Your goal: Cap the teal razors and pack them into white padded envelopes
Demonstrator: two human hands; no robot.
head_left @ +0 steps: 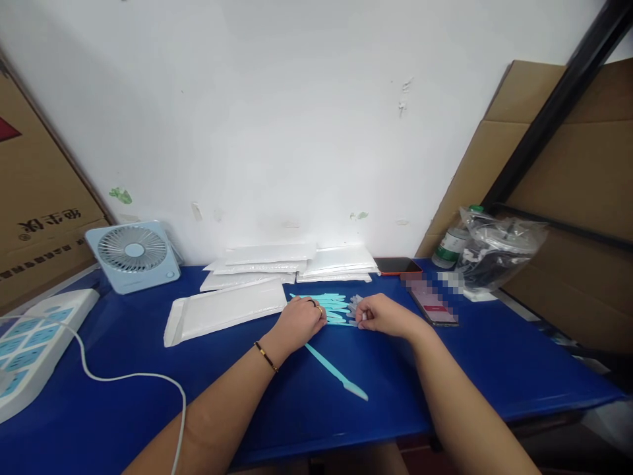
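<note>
Several slim turquoise eyebrow razors (335,306) lie in a bunch in the middle of the blue table. My left hand (300,323) is closed over their near-left side, its fingertips on one razor that stretches toward the right. At that razor's far end, my right hand (378,315) pinches a small translucent cap (364,316). Other clear caps (353,305) sit just left of the right fingers; whether they are on razors or loose, I cannot tell. One separate razor (339,373) lies diagonally in front of my left hand.
White padded envelopes (227,309) lie left and behind. A light-blue fan (132,254) and a power strip (37,346) with a white cable (133,376) stand left. Right are two phones (430,300) (398,266), a bottle (450,247) and a plastic-wrapped item (489,254).
</note>
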